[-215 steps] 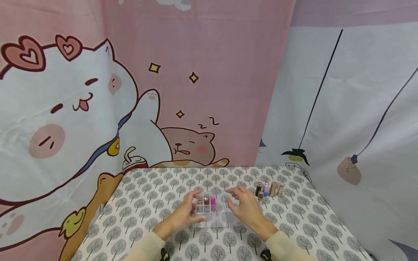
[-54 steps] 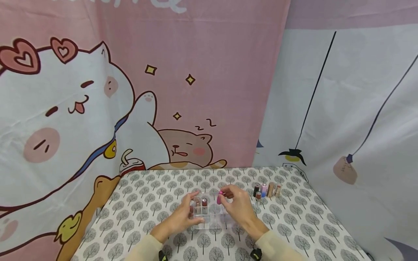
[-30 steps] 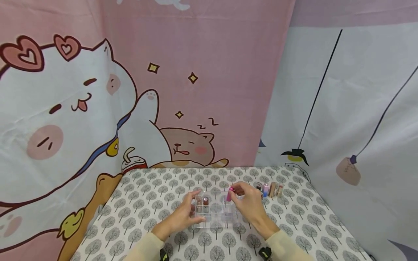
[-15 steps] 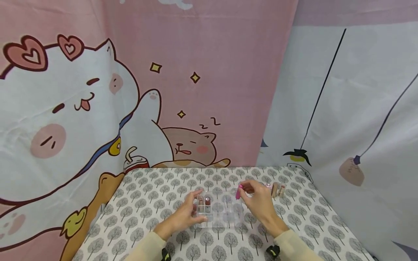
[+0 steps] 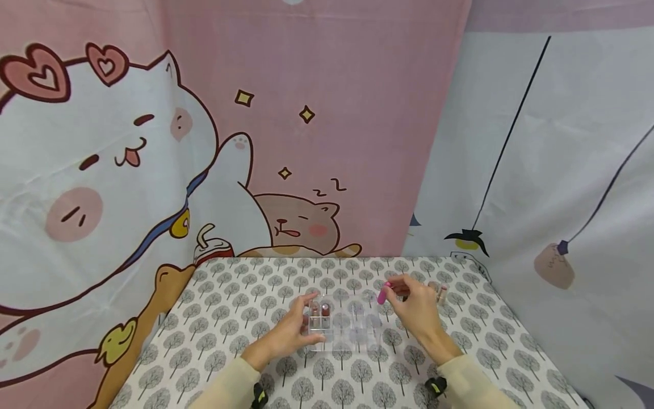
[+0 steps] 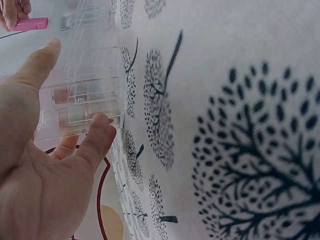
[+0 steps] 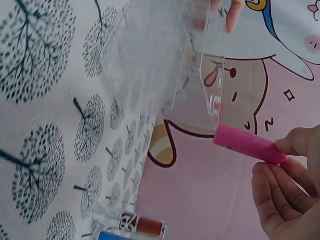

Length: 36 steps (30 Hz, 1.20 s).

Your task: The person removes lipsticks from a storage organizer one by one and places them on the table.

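A clear compartmented organizer (image 5: 347,342) stands on the table, two lipsticks (image 5: 325,310) upright in its back left compartments. My left hand (image 5: 286,335) holds its left end, thumb along the front and fingers at the back corner. In the left wrist view those fingertips (image 6: 102,132) touch the clear wall. Thumb and fingers of my right hand (image 5: 420,311) pinch a pink lipstick (image 5: 382,295) by one end, above and just past the organizer's right side. The right wrist view shows this pink lipstick (image 7: 250,145) tilted, its free end pointing toward the organizer (image 7: 150,60).
Behind my right hand stand more lipsticks, mostly hidden; a beige one (image 5: 441,293) shows. In the right wrist view a clear tube with a reddish-brown part (image 7: 150,226) and a blue item (image 7: 111,236) appear low. The tree-print tablecloth (image 5: 245,289) meets a cartoon backdrop (image 5: 357,142).
My right hand has lifted the pink lipstick out of the organizer and carried it rightward past the organizer's right end. My left hand keeps its place on the left end.
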Motion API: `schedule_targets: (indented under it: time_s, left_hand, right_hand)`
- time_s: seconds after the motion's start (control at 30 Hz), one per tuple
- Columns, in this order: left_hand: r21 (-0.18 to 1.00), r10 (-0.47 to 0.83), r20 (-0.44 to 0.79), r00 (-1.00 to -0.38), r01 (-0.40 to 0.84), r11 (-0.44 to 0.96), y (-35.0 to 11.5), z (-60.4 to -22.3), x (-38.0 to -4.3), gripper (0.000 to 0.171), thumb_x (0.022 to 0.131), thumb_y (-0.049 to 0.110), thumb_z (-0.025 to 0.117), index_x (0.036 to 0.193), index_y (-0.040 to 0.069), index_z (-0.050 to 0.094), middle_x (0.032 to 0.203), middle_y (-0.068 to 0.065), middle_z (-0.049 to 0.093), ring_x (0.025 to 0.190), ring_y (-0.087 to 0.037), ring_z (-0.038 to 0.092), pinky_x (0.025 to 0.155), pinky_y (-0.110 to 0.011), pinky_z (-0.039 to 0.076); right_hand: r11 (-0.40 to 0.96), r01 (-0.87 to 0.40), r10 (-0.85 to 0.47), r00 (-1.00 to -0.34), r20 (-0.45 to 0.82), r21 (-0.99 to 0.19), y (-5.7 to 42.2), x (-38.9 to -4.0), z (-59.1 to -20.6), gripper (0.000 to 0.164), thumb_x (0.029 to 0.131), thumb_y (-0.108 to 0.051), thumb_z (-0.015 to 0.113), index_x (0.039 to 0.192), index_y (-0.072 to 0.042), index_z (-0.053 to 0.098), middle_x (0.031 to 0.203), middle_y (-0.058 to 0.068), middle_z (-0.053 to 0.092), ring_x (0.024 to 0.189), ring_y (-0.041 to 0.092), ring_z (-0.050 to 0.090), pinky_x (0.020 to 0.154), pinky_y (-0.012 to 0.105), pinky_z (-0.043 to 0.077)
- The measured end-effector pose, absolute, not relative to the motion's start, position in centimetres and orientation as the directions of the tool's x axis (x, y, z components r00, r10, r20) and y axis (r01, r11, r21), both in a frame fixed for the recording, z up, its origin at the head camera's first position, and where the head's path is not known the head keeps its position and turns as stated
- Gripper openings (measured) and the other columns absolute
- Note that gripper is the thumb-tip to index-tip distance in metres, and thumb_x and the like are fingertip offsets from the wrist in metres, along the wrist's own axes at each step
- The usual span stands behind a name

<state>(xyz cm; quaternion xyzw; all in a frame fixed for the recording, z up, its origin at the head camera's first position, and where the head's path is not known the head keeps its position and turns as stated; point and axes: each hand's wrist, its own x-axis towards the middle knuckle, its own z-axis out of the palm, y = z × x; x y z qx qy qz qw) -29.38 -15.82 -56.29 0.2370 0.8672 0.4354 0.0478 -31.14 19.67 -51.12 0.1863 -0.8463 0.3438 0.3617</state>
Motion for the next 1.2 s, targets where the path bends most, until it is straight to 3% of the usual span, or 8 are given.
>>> schedule_targets:
  time_s: [0.2,0.4,0.6,0.8,1.0,1.2]
  left_hand:
    - [0.772,0.446,0.13,-0.886,0.373,0.515,-15.8,-56.2,-29.4,0.111,0.101,0.037,0.093,0.184,0.027,0.02,0.163,-0.018,0.045,0.099,-0.012,0.057,0.085,-0.021,0.059]
    - [0.768,0.445,0.132,-0.886,0.376,0.519,-15.8,-56.1,-29.4,0.112,0.101,0.036,0.093,0.184,0.02,0.02,0.163,-0.019,0.046,0.1,-0.012,0.058,0.085,-0.022,0.059]
    - [0.774,0.45,0.14,-0.882,0.381,0.505,-15.8,-56.2,-29.4,0.11,0.101,0.033,0.094,0.183,0.024,0.022,0.164,-0.019,0.044,0.099,-0.011,0.057,0.084,-0.021,0.059]
    - [0.772,0.448,0.139,-0.883,0.38,0.509,-15.8,-56.3,-29.4,0.11,0.101,0.034,0.094,0.183,0.028,0.021,0.163,-0.018,0.045,0.099,-0.011,0.057,0.084,-0.021,0.059]
    - [0.769,0.447,0.146,-0.882,0.386,0.51,-15.8,-56.3,-29.4,0.111,0.1,0.034,0.094,0.183,0.026,0.021,0.163,-0.018,0.045,0.099,-0.011,0.057,0.084,-0.022,0.059]
    - [0.766,0.447,0.146,-0.882,0.387,0.513,-15.7,-56.3,-29.4,0.111,0.101,0.034,0.094,0.183,0.026,0.021,0.163,-0.019,0.045,0.101,-0.012,0.057,0.086,-0.022,0.059]
  right_hand:
    - [0.705,-0.542,-0.049,-0.681,0.73,-0.458,20.9,-31.5,-51.1,0.019,0.095,0.001,0.094,0.109,-0.002,0.083,0.092,0.007,0.087,0.079,0.022,0.083,0.073,0.045,0.075]
    - [0.721,-0.515,-0.031,-0.691,0.722,-0.462,22.2,-31.8,-51.2,0.018,0.094,0.003,0.093,0.108,-0.001,0.083,0.091,0.008,0.087,0.079,0.024,0.083,0.073,0.045,0.075]
    - [0.721,-0.479,-0.008,-0.728,0.685,-0.501,23.8,-32.0,-51.5,0.022,0.095,0.003,0.093,0.114,0.0,0.083,0.095,0.01,0.087,0.083,0.026,0.083,0.076,0.041,0.075]
    - [0.724,-0.457,0.01,-0.742,0.67,-0.517,24.9,-32.1,-51.5,0.022,0.095,0.002,0.093,0.115,0.001,0.084,0.096,0.013,0.087,0.084,0.029,0.083,0.076,0.027,0.073]
    - [0.751,-0.418,0.044,-0.741,0.67,-0.511,26.2,-32.1,-51.2,0.017,0.097,-0.002,0.093,0.112,-0.002,0.085,0.094,0.011,0.087,0.082,0.029,0.083,0.072,0.008,0.06]
    - [0.756,-0.395,0.065,-0.749,0.66,-0.522,27.5,-32.2,-50.9,0.015,0.099,-0.005,0.091,0.113,-0.002,0.084,0.095,0.013,0.087,0.08,0.022,0.081,0.071,0.001,0.055]
